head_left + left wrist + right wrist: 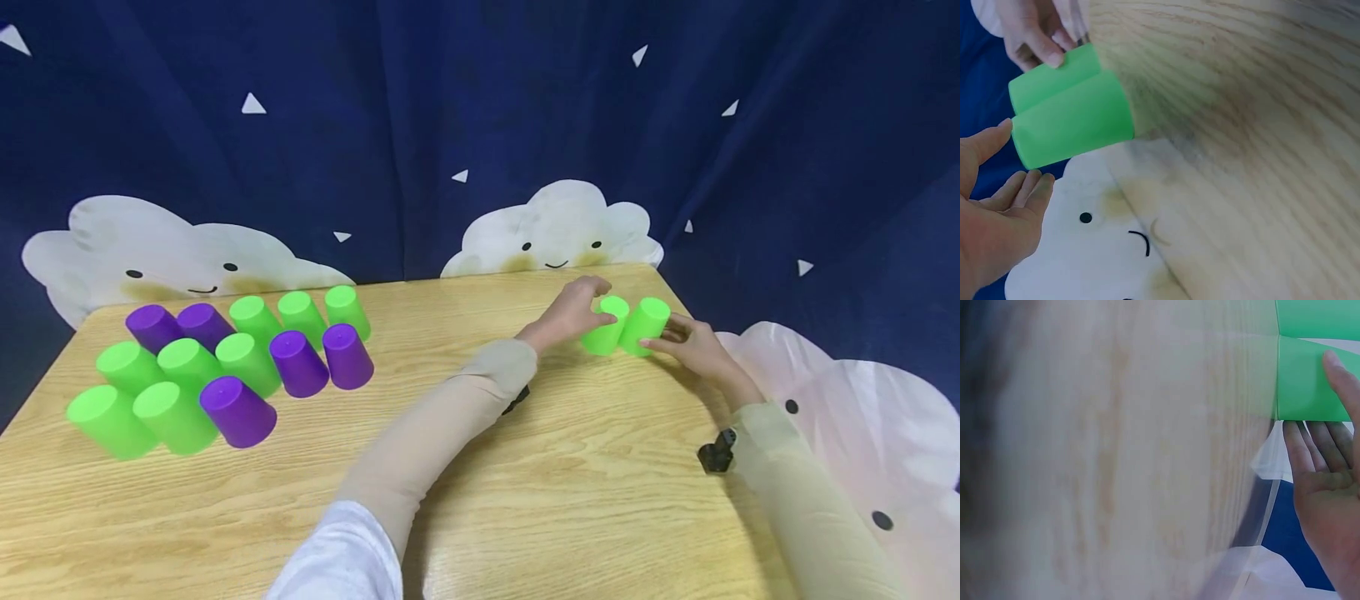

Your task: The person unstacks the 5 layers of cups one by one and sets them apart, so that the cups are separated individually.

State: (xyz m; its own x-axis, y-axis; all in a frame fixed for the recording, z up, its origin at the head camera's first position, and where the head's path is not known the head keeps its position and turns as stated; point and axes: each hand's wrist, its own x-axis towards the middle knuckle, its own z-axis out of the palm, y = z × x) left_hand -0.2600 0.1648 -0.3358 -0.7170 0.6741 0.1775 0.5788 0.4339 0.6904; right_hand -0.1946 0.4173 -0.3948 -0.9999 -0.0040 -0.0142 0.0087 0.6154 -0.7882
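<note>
Two green cups stand upside down side by side near the far right corner of the table, the left cup [602,337] against the right cup [646,323]. My left hand [567,312] is at the top of the left cup, thumb and fingers spread apart. In the left wrist view its thumb tip and fingertips are right at the edge of that cup's base [1075,122]. My right hand [699,348] holds the right cup from its outer side. In the right wrist view, the thumb lies over this cup [1304,381] with the fingers along its side.
On the left of the wooden table [600,500] stand several more upside-down cups in rows, green cups [178,418] mixed with purple cups [238,412]. A dark blue curtain [420,125] with cloud figures hangs behind the table and along its right side.
</note>
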